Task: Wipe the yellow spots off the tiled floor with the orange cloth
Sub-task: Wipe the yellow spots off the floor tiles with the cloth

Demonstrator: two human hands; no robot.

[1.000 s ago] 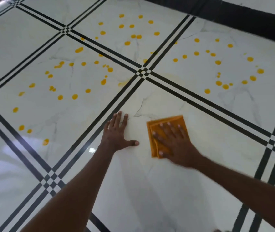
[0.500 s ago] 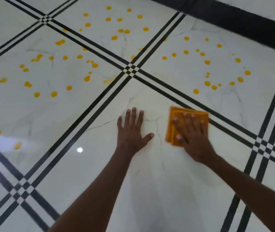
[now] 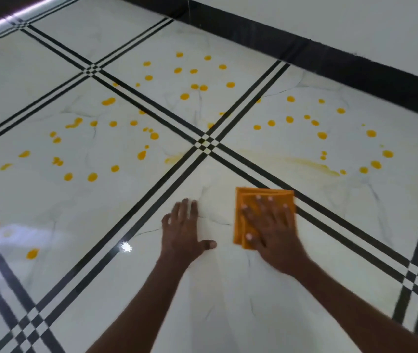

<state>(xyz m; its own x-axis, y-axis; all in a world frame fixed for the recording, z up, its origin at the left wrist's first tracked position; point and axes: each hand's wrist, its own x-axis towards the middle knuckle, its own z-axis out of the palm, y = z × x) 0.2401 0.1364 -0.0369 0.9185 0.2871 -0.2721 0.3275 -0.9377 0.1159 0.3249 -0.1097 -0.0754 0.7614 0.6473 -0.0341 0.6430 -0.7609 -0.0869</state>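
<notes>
Mostly not done yet, going by how the floor (image 3: 50, 225) looks. Plenty of yellow spots (image 3: 185, 96) on three big tiles: the far middle one, the one on the left, and the one on the right by the black strip (image 3: 355, 57) along the wall. No spots to see on the near tile under the hands, so maybe cleaned, though hard to say for sure. A pale yellow smear (image 3: 312, 165) on the right tile, near the black lines (image 3: 152, 200), plus a small one just left of the crossing. So lots of wiping left, smears too.

Orange cloth (image 3: 247, 200), folded into a square, flat on the near tile, just this side of the black lines. Right hand (image 3: 270, 226) flat on top, fingers straight and spread, pressing down, not gripping. Far edge and left edge of the cloth peeking out past the fingers. Left hand (image 3: 183, 231) flat on the bare tile just beside the cloth, fingers straight, holding nothing, not touching the cloth.
</notes>
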